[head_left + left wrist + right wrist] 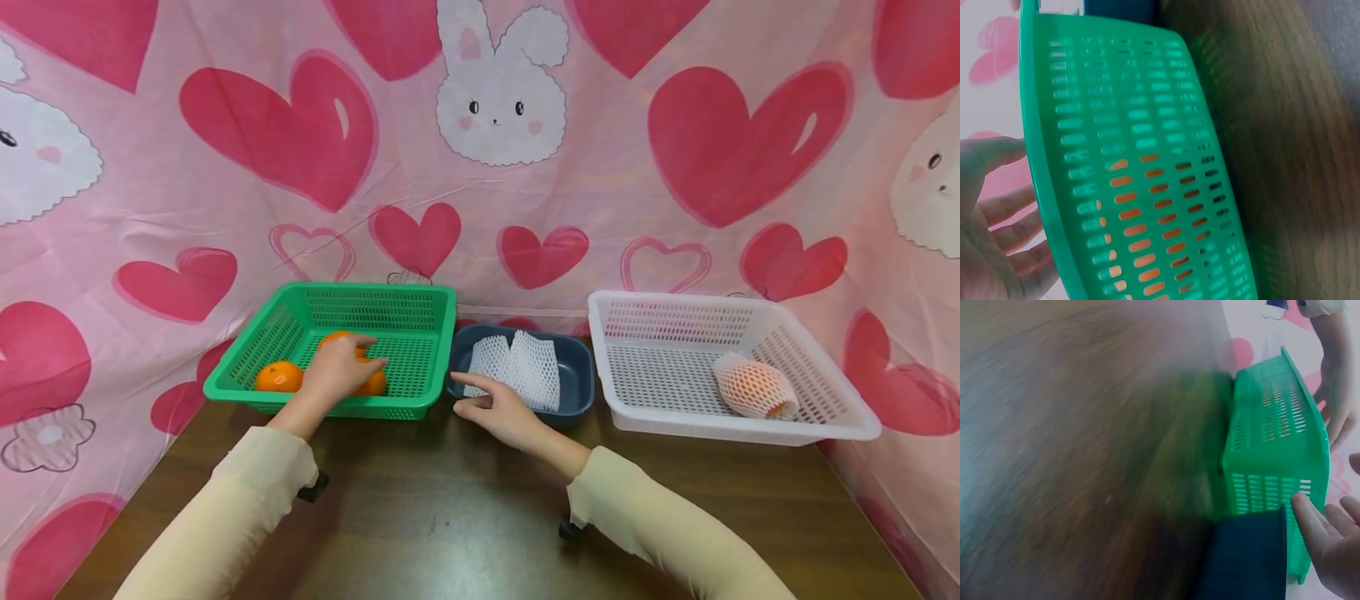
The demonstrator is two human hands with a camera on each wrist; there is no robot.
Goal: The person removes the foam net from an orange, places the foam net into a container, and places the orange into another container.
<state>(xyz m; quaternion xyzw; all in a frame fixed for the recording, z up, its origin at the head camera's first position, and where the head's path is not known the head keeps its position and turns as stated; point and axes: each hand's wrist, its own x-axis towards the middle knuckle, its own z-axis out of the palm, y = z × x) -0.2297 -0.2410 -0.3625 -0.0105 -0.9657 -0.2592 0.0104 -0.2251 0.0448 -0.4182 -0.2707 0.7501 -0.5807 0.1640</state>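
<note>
My left hand (334, 369) is over the near side of the green basket (442, 350), its fingers spread loosely above the oranges. One orange (279, 377) lies left of this hand, another orange (372, 383) shows under its fingers, and more orange peel shows behind it. Whether the fingertips touch fruit is hidden; the left wrist view shows the fingers (1013, 203) beyond the basket's rim, not curled round anything. My right hand (504, 415) hovers at the front left of the dark blue tray (576, 375), thumb and forefinger apart, holding nothing. White foam net sleeves (513, 367) lie in that tray.
To the right stands a white basket (660, 421) with a fruit in a foam net (753, 386) inside. All the containers line the back of the brown wooden table (450, 517), against a pink heart-print cloth (510, 192). The blue tray sits between the two baskets.
</note>
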